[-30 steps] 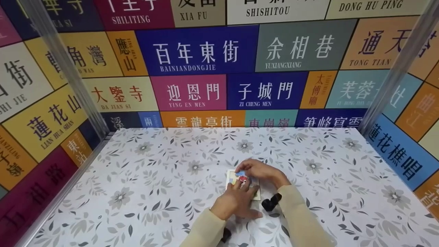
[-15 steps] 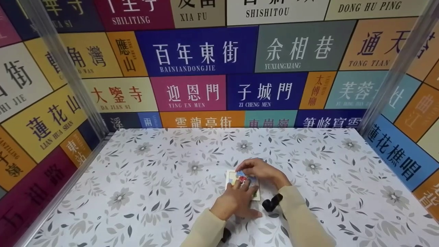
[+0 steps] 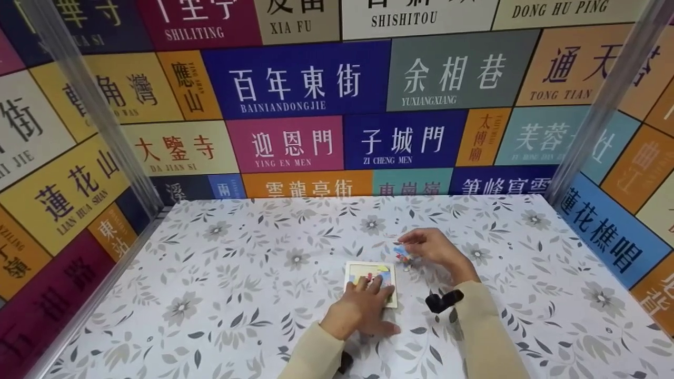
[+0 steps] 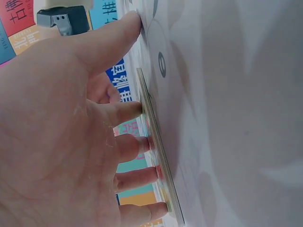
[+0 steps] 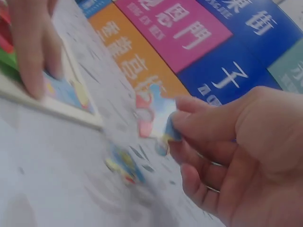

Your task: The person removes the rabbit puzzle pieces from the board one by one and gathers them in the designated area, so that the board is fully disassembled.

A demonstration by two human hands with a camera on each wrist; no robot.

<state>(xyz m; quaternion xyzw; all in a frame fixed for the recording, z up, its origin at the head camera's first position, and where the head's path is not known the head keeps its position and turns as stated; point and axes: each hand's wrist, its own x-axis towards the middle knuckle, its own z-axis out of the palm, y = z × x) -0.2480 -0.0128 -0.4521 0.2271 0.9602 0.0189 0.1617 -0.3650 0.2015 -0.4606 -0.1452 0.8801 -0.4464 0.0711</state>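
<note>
A small jigsaw puzzle board with a pale wooden rim (image 3: 368, 263) lies on the table. The fingertips of my left hand (image 3: 360, 308) press on the picture inside it; they are spread and only slightly bent, as the left wrist view (image 4: 66, 127) of the hand shows. Up and to the right of the board, my right hand (image 3: 437, 251) pinches a blue and red puzzle piece (image 5: 156, 116) between thumb and fingers, above the tabletop. Below that piece, a second colourful puzzle piece (image 5: 125, 165) appears blurred; whether it touches the table I cannot tell.
The table (image 3: 237, 295) has a white cloth with grey leaves and flowers. Lettered panels (image 3: 300, 79) stand behind and at both sides, with clear corner posts. A black wrist device (image 3: 442, 301) sits at the right sleeve.
My right hand has left the board, moving right and slightly away with a puzzle piece, and the upper part of the board shows a paler patch. My left hand has stayed in place.
</note>
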